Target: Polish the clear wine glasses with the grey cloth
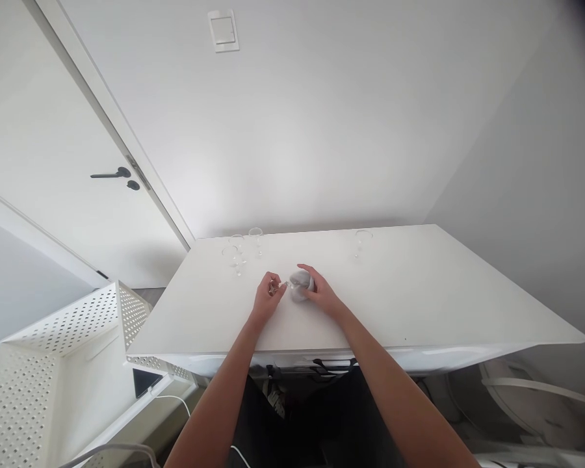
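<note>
My left hand (266, 297) is closed on the foot and stem of a clear stemmed glass (273, 286), which lies sideways above the white table. My right hand (323, 296) is wrapped round a grey-white cloth (301, 286) at the bowl end of that glass. The cloth and fingers hide most of the bowl, so I cannot tell how much cloth is inside it. Both hands are close together over the middle of the tabletop.
Three clear stemmed glasses (231, 253) stand on the white table (419, 292) at the back left. Another stemmed glass (364, 236) stands at the back right. A white perforated shelf unit (134, 312) adjoins the left. The wall (297, 130) rises behind, beside a door (53, 130).
</note>
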### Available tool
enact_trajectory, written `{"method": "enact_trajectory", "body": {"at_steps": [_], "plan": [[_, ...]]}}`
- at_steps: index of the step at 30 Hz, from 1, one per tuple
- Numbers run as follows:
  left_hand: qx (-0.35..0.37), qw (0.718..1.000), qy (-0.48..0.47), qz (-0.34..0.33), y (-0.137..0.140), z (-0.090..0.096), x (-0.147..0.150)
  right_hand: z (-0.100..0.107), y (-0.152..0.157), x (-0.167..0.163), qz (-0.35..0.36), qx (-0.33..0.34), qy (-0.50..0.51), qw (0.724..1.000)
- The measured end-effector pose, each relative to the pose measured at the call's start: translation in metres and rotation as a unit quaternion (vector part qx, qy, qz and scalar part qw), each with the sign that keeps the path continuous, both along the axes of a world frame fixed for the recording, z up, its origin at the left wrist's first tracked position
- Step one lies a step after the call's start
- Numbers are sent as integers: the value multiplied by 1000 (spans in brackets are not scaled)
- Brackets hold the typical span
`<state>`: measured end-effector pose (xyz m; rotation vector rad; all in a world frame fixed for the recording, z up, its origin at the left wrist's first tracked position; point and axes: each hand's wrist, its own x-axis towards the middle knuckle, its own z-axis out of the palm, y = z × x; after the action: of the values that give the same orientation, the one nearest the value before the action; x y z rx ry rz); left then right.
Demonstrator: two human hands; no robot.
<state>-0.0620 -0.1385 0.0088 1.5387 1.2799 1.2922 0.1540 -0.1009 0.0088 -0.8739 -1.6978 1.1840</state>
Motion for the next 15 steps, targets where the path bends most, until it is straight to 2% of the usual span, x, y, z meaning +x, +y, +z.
{"method": "enact_trajectory", "body": {"at_steps": [4, 7, 11, 15], "plan": [[16, 999, 3, 32, 0, 1, -1, 3, -1, 0, 34, 4, -55, 998], [13, 999, -3, 40, 0, 0, 0, 4, 1, 1, 37, 0, -29, 999], [1, 1000, -7, 6, -1, -1, 3, 4, 1, 4, -1, -12, 35, 999], [4, 1000, -15, -8, -2, -2, 2, 5, -3, 2, 8, -16, 13, 1000]]}}
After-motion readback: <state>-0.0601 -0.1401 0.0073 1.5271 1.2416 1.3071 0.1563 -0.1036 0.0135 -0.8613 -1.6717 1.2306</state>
